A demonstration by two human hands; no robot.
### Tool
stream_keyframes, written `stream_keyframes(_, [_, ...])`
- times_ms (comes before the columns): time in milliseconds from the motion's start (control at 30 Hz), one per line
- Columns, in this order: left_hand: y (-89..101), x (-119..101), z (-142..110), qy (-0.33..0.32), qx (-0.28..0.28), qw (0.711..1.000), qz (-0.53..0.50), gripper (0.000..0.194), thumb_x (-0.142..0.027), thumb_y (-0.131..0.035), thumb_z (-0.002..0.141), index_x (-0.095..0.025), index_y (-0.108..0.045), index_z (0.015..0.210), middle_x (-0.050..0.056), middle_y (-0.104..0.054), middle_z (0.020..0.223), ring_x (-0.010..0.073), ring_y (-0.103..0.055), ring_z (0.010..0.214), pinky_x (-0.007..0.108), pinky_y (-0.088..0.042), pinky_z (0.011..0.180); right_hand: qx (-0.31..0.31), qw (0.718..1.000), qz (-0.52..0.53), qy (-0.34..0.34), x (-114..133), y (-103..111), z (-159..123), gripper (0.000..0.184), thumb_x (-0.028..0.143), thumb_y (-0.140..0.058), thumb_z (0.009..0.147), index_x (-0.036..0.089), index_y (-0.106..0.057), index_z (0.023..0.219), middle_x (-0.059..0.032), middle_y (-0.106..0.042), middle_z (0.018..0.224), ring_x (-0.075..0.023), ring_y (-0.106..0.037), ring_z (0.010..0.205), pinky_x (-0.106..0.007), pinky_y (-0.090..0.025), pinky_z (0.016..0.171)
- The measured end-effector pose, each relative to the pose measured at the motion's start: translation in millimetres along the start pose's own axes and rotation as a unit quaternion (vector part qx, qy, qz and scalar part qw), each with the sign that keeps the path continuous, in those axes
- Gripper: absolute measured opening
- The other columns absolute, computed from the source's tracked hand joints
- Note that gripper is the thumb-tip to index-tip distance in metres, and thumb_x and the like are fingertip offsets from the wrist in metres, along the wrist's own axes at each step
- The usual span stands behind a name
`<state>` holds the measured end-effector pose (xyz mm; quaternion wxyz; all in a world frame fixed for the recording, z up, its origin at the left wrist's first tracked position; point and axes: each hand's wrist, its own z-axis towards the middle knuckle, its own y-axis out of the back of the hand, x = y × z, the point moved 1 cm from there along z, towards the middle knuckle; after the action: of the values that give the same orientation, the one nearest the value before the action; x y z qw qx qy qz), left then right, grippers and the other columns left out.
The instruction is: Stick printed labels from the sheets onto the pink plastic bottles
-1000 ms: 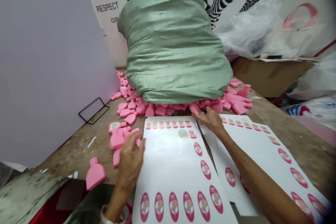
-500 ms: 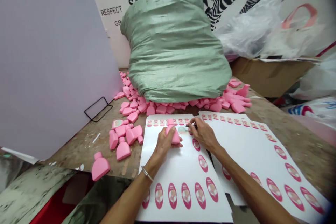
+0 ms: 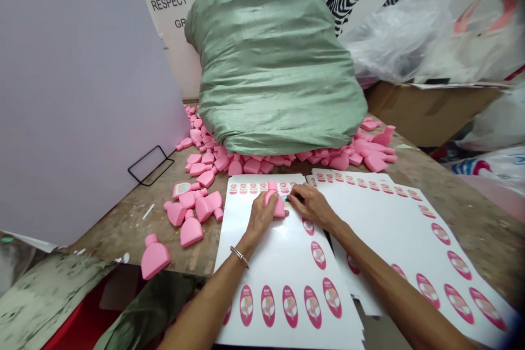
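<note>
A small pink bottle [image 3: 275,203] is gripped in my left hand [image 3: 261,215], held over the upper part of a sheet of stickers [image 3: 254,254]. The side of the bottle that faces me is plain pink. My right hand [image 3: 314,206] is close by on the right, fingers pinched round a small dark tool [image 3: 300,197], its kind unclear. The tool and fingertips are at a pale green round sticker [image 3: 285,197] on the sheet, mostly covered now. Small stickers run along the sheet's top, and oval pink stickers [image 3: 289,306] line its right side and bottom.
More sticker sheets [image 3: 381,224] lie to the right. Several loose pink bottles [image 3: 192,229] lie on the left of the wooden table [image 3: 135,229]. A large green sack [image 3: 279,71] stands behind, on a heap of pink bottles [image 3: 238,165]. A cardboard box [image 3: 435,112] is at the back right.
My left hand has left the loose bottles on the left and come over the sheet with a pink bottle. My right hand has drawn back from the heap to the green sticker.
</note>
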<state>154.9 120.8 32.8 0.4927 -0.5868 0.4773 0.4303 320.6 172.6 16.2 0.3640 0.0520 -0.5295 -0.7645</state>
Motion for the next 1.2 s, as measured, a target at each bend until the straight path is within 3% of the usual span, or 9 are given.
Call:
stream_keyframes(267, [-0.7,2,1,0.010,0.000,1.000,0.004,0.046,-0.057,-0.062,0.077,-0.015,-0.053,0.089,0.003,-0.056,0.078,0.0224,-0.071,0.062,0.024,-0.049,0.053,-0.046,0.998,-0.021,-0.026,-1,2,1,0.019,0.026,-0.046,0.091,0.019,-0.055,0.076,-0.0077,-0.061,0.076,-0.0203,-0.049,0.074,-0.033,-0.036,0.072])
stream_keyframes(567, [-0.3,2,1,0.010,-0.001,1.000,0.007,0.042,-0.055,-0.061,0.079,-0.015,-0.051,0.088,0.003,-0.055,0.079,0.0233,-0.072,0.066,0.021,-0.047,0.051,-0.021,0.999,0.006,-0.040,-11,3,0,0.017,0.027,-0.049,0.088,0.022,-0.053,0.072,-0.0022,-0.060,0.069,-0.0181,-0.052,0.071,-0.029,-0.039,0.069])
stream_keyframes(833, [0.4,2,1,0.004,0.004,1.000,0.012,0.043,-0.055,-0.061,0.080,-0.015,-0.052,0.091,0.004,-0.056,0.083,0.0201,-0.070,0.062,0.023,-0.050,0.054,-0.040,0.996,0.020,-0.083,-6,0,3,0.016,0.035,-0.060,0.080,0.022,-0.053,0.074,-0.0013,-0.059,0.070,-0.0167,-0.054,0.065,-0.029,-0.041,0.065])
stream_keyframes(1000, [2.1,5,3,0.012,0.007,1.000,-0.001,0.045,-0.056,-0.062,0.078,-0.014,-0.052,0.091,0.003,-0.057,0.079,0.0189,-0.069,0.059,0.025,-0.052,0.054,-0.091,0.987,0.084,-0.099,6,18,-2,0.022,0.040,-0.063,0.078,0.021,-0.053,0.072,-0.0010,-0.057,0.069,-0.0149,-0.052,0.063,-0.028,-0.042,0.062])
stream_keyframes(1200, [2.6,5,4,0.021,0.003,0.999,-0.032,0.051,-0.061,-0.063,0.075,-0.014,-0.054,0.093,0.002,-0.058,0.073,0.0189,-0.068,0.062,0.029,-0.056,0.059,-0.132,0.943,0.240,-0.188,16,46,-7,0.031,0.048,-0.062,0.079,0.020,-0.054,0.070,0.0012,-0.055,0.066,-0.0123,-0.049,0.061,-0.026,-0.042,0.059])
